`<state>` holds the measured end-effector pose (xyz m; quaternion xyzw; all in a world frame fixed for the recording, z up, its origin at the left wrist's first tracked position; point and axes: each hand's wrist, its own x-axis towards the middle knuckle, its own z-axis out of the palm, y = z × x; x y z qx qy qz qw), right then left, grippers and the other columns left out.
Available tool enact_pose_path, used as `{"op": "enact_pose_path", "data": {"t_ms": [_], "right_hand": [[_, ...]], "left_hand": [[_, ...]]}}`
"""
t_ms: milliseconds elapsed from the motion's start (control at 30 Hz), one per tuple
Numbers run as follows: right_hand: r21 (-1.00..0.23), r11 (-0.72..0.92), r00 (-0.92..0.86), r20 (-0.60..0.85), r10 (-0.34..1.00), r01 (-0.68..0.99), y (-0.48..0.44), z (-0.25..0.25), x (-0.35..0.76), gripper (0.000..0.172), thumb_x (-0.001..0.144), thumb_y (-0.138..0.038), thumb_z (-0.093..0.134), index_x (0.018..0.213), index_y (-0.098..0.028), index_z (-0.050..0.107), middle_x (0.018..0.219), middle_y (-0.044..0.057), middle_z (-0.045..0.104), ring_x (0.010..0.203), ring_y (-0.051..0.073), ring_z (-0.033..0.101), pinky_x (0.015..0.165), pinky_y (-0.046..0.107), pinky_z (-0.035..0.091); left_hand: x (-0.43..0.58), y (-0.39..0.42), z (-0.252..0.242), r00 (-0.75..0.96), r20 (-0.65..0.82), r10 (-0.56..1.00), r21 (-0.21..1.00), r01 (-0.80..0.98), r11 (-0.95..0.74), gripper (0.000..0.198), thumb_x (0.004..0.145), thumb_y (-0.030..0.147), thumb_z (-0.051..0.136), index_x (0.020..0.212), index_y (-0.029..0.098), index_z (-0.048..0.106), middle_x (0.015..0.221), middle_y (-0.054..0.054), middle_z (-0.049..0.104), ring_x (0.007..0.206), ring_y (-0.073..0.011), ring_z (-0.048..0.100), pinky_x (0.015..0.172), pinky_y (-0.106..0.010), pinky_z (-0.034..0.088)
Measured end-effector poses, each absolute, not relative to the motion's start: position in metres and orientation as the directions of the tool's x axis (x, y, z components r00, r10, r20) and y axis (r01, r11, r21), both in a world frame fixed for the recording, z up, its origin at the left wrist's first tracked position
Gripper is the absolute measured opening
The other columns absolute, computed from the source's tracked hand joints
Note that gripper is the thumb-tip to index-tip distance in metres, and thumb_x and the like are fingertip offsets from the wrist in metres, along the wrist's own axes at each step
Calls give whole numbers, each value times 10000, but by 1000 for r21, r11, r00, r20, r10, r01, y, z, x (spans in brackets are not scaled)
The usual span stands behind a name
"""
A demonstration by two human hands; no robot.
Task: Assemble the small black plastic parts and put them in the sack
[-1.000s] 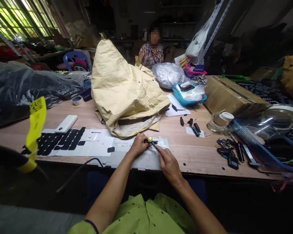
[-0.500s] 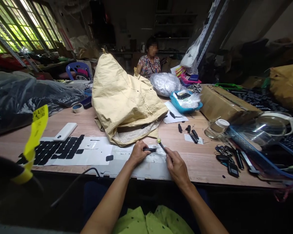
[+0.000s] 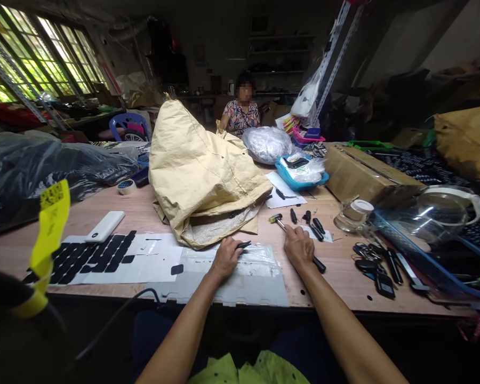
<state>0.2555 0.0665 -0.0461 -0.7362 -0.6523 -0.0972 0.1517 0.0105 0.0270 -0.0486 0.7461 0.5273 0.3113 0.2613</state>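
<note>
Screwdriver point(image 3: 277, 220), drawn off the black part point(image 3: 244, 245), is being laid on the desk point(image 3: 340, 273) by the right hand point(image 3: 300, 246), fingers loosely closed over it; left hand point(image 3: 225, 260) is pinching the part.

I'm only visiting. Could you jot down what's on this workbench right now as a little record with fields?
Place: wooden table in a cluttered workshop
Left hand: pinches a small black piece over a clear plastic bag
Right hand: lies over the handle of a small hammer-like tool; grasp unclear
Left side: white sheet with black pads, white power bank
Behind: beige sack
Right side: bunch of keys
Across: another person, seated
</note>
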Motion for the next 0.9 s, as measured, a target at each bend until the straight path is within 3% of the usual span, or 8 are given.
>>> {"op": "enact_pose_path", "data": {"t_ms": [133, 333, 567, 900], "right_hand": [[-95, -147, 171, 330, 928, 985, 70, -44, 249, 356, 928, -201, 452, 1208, -230, 670, 971, 112, 580, 878, 217, 492, 665, 307, 314], [-82, -160, 178, 307, 935, 984, 67, -43, 246, 361, 940, -230, 429, 1226, -217, 648, 1019, 122, 577, 923, 232, 491, 686, 314, 316], [-84, -171, 189, 319, 929, 982, 69, -45, 245, 339, 935, -232, 427, 1178, -202, 661, 1018, 126, 575, 937, 239, 482, 680, 311, 307], [-69, -185, 197, 332, 922, 980, 68, -44, 244, 319, 952, -230, 421, 1150, -195, 668, 1009, 122, 587, 921, 231, 494, 674, 306, 298]], "left_hand": [[10, 23, -46, 234, 184, 955, 693, 658, -295, 192, 920, 222, 431, 969, 215, 616, 988, -60, 616, 969, -223, 536, 919, -373, 435], [8, 17, -37, 174, 176, 969, 734, 633, -247, 232, 965, 285, 370, 1079, 223, 563, 994, -50, 622, 965, -212, 553, 883, -346, 443], [7, 25, -45, 246, 226, 943, 667, 666, -334, 347, 994, 302, 319, 728, 219, 525, 770, -25, 574, 786, -191, 506, 812, -335, 421], [6, 26, -48, 222, 229, 948, 674, 667, -319, 332, 983, 290, 368, 771, 229, 615, 796, -41, 603, 827, -205, 524, 830, -352, 421]]}}
